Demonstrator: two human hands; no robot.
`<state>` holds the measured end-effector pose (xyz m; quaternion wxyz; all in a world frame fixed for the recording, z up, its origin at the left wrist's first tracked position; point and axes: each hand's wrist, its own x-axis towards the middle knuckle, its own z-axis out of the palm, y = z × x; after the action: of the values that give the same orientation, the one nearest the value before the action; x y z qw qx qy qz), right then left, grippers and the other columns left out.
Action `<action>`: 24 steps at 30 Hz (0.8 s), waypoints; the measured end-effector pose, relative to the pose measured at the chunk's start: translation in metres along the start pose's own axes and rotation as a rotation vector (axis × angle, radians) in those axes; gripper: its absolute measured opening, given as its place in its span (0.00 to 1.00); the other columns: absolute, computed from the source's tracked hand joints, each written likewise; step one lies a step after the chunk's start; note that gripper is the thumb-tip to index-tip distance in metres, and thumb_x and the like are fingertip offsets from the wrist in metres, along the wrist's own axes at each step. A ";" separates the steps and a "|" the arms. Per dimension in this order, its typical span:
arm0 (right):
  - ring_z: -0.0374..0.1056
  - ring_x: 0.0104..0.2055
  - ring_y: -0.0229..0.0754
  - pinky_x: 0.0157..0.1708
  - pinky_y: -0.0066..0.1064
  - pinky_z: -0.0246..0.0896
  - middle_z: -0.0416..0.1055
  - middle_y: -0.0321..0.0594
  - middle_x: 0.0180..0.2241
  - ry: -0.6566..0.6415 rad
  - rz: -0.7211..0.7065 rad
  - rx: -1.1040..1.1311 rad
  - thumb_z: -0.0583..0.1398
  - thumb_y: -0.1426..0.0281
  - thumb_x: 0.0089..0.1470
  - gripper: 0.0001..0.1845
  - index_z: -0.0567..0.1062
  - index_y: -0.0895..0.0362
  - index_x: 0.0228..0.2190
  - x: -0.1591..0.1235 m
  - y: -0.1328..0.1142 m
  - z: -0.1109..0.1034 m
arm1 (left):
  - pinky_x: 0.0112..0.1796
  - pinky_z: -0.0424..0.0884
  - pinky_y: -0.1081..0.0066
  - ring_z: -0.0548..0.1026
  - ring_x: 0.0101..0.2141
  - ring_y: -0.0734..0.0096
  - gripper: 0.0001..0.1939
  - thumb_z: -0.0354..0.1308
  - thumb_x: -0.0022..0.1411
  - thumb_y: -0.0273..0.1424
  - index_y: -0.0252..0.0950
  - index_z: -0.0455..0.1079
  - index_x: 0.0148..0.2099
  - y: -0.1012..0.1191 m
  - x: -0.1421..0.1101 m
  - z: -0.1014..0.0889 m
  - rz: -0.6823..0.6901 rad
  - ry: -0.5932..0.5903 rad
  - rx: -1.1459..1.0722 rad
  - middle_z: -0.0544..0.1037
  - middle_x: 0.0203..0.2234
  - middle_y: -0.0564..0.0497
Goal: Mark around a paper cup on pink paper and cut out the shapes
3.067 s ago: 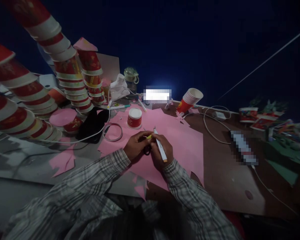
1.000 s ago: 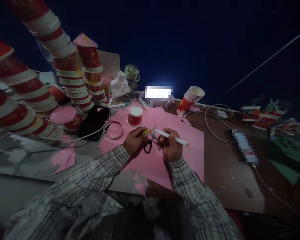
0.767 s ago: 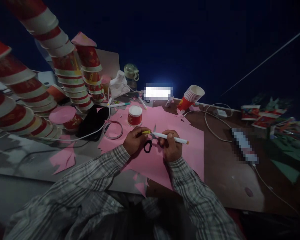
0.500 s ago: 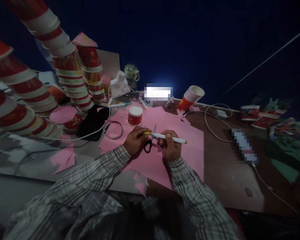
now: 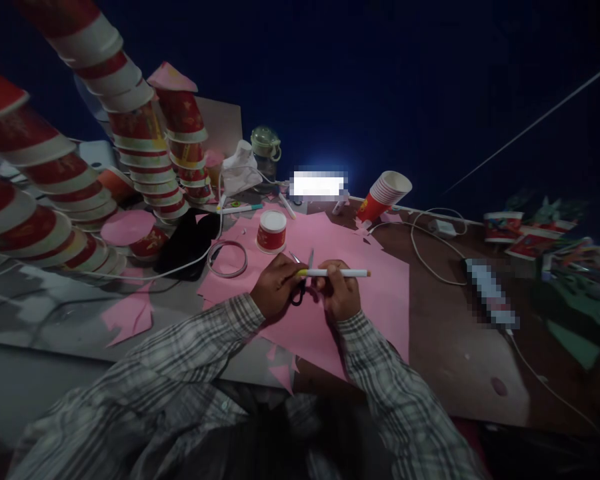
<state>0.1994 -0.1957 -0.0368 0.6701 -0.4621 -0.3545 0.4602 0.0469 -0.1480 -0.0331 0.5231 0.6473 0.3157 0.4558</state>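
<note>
My right hand (image 5: 341, 291) is closed around the barrel of a white marker (image 5: 353, 273), held level above pink paper (image 5: 375, 313). In my left hand (image 5: 275, 285), the fingers pinch a yellow marker cap (image 5: 303, 273), which meets the marker's left end. Whether the cap is fully seated I cannot tell. Open scissors (image 5: 298, 298) with a black handle lie on the paper just below, partly hidden by the hands and marker. A short red paper cup (image 5: 271, 235) with a white top stands beyond my left hand.
Tall stacks of red and white cups (image 5: 143, 147) rise at the left. A tape roll (image 5: 228, 259) lies beside a black pouch (image 5: 189, 247). Nested cups (image 5: 383, 197) tilt at the back, and a cabled phone (image 5: 493, 293) lies right.
The marker has moved left and levelled out, so its tip end now meets the yellow cap. Before, a gap separated them. The view has shifted slightly.
</note>
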 end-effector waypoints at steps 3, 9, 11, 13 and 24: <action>0.60 0.14 0.32 0.11 0.24 0.55 0.66 0.27 0.16 -0.007 0.016 0.015 0.67 0.46 0.54 0.24 0.72 0.54 0.31 0.001 0.002 0.000 | 0.40 0.69 0.67 0.72 0.33 0.66 0.08 0.65 0.64 0.32 0.40 0.85 0.43 0.006 -0.002 0.000 -0.001 -0.019 -0.001 0.73 0.31 0.47; 0.59 0.13 0.32 0.11 0.24 0.55 0.64 0.25 0.14 0.001 0.032 0.001 0.67 0.44 0.53 0.26 0.71 0.54 0.29 0.003 0.005 0.001 | 0.41 0.68 0.68 0.71 0.34 0.64 0.11 0.59 0.69 0.32 0.39 0.84 0.44 0.010 -0.004 -0.003 0.057 -0.145 0.075 0.74 0.29 0.46; 0.58 0.13 0.32 0.11 0.24 0.55 0.63 0.25 0.13 -0.003 0.040 -0.005 0.67 0.43 0.52 0.28 0.71 0.54 0.28 0.004 0.005 0.002 | 0.41 0.68 0.68 0.71 0.34 0.65 0.12 0.57 0.70 0.32 0.38 0.83 0.44 0.007 -0.004 -0.004 0.081 -0.158 0.130 0.74 0.29 0.46; 0.58 0.12 0.32 0.12 0.24 0.56 0.63 0.25 0.13 -0.003 0.040 -0.020 0.67 0.42 0.51 0.28 0.70 0.54 0.28 0.004 0.004 0.003 | 0.41 0.69 0.67 0.72 0.35 0.65 0.13 0.55 0.72 0.33 0.38 0.82 0.45 0.002 -0.005 -0.004 0.110 -0.172 0.189 0.74 0.29 0.46; 0.66 0.23 0.34 0.24 0.25 0.66 0.70 0.29 0.20 0.136 -0.100 0.006 0.67 0.53 0.54 0.18 0.75 0.54 0.34 0.016 -0.013 -0.018 | 0.49 0.76 0.60 0.77 0.47 0.61 0.22 0.54 0.72 0.37 0.34 0.65 0.64 -0.016 0.001 -0.010 0.476 0.106 0.530 0.76 0.51 0.39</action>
<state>0.2249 -0.1879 -0.0295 0.7162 -0.4718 -0.3295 0.3947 0.0391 -0.1394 -0.0482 0.1994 0.7913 0.2900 0.5000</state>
